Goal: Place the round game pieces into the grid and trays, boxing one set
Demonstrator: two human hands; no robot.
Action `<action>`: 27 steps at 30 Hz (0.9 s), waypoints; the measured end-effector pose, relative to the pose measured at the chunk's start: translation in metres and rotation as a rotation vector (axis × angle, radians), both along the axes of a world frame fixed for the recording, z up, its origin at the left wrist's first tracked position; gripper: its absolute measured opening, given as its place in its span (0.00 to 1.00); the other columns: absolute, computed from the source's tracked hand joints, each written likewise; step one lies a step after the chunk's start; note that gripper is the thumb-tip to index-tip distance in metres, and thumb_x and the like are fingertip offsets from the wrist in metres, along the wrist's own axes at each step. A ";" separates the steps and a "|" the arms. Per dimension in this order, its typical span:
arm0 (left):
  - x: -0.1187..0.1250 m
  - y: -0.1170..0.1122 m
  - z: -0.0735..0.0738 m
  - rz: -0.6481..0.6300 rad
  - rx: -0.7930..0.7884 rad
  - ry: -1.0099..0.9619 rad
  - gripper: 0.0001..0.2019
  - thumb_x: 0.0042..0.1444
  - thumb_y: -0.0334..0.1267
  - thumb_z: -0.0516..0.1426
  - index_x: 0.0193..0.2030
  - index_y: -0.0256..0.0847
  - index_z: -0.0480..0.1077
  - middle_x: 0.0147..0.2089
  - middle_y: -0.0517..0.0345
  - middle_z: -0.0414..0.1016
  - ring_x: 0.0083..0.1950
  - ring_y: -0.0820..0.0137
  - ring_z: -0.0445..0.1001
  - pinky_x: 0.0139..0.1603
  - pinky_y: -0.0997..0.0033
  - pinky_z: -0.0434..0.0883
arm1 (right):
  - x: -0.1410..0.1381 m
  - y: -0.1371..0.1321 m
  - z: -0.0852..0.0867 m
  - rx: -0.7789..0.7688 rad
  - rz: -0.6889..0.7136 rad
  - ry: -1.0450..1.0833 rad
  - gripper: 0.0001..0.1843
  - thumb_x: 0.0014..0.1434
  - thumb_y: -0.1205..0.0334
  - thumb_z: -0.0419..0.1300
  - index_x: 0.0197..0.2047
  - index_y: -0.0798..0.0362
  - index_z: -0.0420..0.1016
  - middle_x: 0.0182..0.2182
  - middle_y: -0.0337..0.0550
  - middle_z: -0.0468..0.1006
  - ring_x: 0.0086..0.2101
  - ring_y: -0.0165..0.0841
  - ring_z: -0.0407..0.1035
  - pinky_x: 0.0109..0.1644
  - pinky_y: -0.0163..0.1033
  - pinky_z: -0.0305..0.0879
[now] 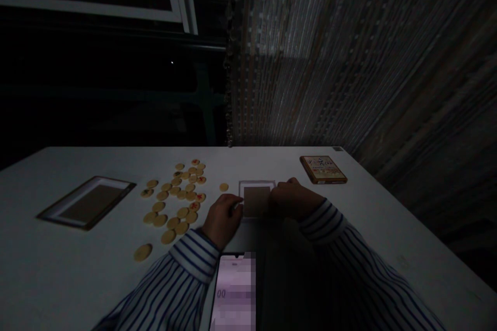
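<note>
A small flat brown card [257, 200] lies on a pale square sheet on the white table [58, 269]. My left hand [222, 218] has its fingers curled on the card's left edge. My right hand [292, 197] is closed on its right edge. Both arms wear blue-striped white sleeves. Several round pale game discs [179, 196], some with red marks, lie scattered just left of my left hand.
A shallow open box tray [86, 201] lies at the left. A square printed box lid [323, 168] sits at the back right. A lit phone [235, 292] is near the front edge between my arms. A beaded curtain hangs behind the table; the room is dark.
</note>
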State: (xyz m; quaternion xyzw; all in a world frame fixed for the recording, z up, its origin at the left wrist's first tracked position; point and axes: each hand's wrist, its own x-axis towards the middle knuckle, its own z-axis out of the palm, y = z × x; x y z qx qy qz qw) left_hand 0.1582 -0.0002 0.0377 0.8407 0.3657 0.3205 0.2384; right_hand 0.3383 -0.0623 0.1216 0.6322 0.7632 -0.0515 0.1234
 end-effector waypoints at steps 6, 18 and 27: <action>0.000 0.000 0.000 -0.011 0.002 -0.001 0.10 0.51 0.33 0.51 0.38 0.37 0.71 0.38 0.52 0.73 0.39 0.68 0.72 0.43 0.66 0.69 | -0.002 -0.002 0.004 -0.005 0.011 -0.024 0.16 0.54 0.52 0.52 0.29 0.53 0.75 0.30 0.49 0.76 0.34 0.39 0.69 0.40 0.47 0.53; 0.001 0.002 -0.001 -0.004 0.002 -0.001 0.11 0.51 0.33 0.51 0.38 0.37 0.72 0.38 0.51 0.73 0.39 0.68 0.72 0.43 0.66 0.70 | -0.002 -0.001 0.005 -0.022 0.030 -0.013 0.17 0.54 0.50 0.52 0.30 0.52 0.75 0.31 0.49 0.76 0.34 0.39 0.69 0.40 0.47 0.54; 0.000 0.001 -0.002 -0.001 0.022 -0.006 0.10 0.50 0.33 0.52 0.38 0.37 0.72 0.37 0.51 0.73 0.39 0.68 0.72 0.43 0.66 0.69 | -0.002 0.000 0.005 -0.045 0.014 -0.047 0.17 0.55 0.51 0.50 0.30 0.53 0.75 0.30 0.49 0.76 0.34 0.38 0.69 0.40 0.46 0.54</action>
